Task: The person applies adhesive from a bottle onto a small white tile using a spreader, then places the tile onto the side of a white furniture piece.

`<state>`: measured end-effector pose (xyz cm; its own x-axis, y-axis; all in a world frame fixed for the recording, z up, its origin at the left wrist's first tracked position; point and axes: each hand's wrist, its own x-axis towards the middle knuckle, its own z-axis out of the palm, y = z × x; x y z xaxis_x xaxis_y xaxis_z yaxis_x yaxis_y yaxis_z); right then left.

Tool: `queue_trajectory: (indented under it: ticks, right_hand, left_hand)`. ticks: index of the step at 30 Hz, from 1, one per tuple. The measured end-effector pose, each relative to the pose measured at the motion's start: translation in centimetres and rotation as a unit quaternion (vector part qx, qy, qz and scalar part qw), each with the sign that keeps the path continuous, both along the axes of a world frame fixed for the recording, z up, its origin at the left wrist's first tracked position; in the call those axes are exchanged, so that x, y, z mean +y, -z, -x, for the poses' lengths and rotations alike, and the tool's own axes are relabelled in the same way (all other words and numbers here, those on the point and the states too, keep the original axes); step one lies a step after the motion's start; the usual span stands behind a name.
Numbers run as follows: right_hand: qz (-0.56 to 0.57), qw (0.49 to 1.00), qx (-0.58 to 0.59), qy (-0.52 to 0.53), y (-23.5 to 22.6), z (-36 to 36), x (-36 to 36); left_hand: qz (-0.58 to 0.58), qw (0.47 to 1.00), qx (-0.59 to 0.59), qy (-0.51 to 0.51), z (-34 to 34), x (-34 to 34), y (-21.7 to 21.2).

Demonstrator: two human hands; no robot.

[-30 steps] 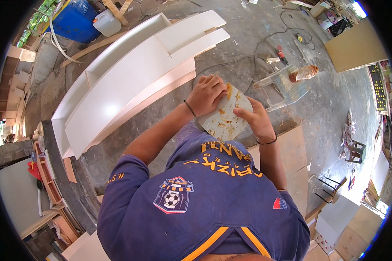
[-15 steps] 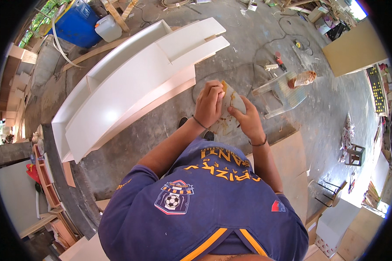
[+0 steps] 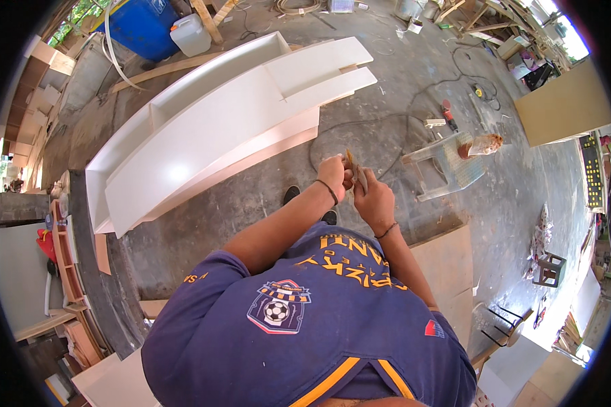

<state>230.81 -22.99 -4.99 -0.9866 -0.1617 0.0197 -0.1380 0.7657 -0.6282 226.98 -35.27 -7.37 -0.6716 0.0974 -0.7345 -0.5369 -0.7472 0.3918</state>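
Note:
A thin, pale piece with brown-yellow smears (image 3: pixel 356 171) is held nearly edge-on between my hands, above the concrete floor; its exact kind does not show. My left hand (image 3: pixel 332 175) has its fingers curled at the left side of the piece, with the fingertips partly hidden. On the other side, my right hand (image 3: pixel 375 200) grips it, the thumb along its face. Left of my hands lies a long white cabinet (image 3: pixel 204 129) with a curved look, its open compartments facing away from me.
To the right stands a low stool (image 3: pixel 455 166) carrying a brown-stained bag (image 3: pixel 483 144). A red power tool (image 3: pixel 449 115) and a cable (image 3: pixel 407 122) lie on the floor beyond. A wooden board (image 3: pixel 448 261) is by my right arm. A blue drum (image 3: pixel 142 30) stands far left.
The smeared piece has turned from showing its broad face to nearly edge-on. My hands have come closer together and a little nearer to my body. The whole view has shifted slightly.

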Motion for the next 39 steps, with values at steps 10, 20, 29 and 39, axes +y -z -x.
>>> queue_trajectory:
  ticks: [10,20,29,39]
  right_hand:
    - [-0.025,0.999,0.019,-0.008,1.0,-0.1,0.1]
    - [-0.007,0.999,-0.047,-0.001,3.3,-0.7,0.7]
    - [0.055,0.997,-0.053,-0.006,3.1,-0.5,1.1]
    - [0.189,0.972,-0.139,0.002,6.2,0.8,3.3]
  left_hand:
    - [-0.031,0.996,-0.007,0.082,-1.3,-1.0,0.1]
    - [0.177,0.958,0.103,0.202,-3.9,-2.9,0.7]
    - [0.257,0.89,0.262,0.272,-4.8,-2.3,2.0]
    - [0.566,0.696,0.439,0.034,-2.3,-2.3,5.4]
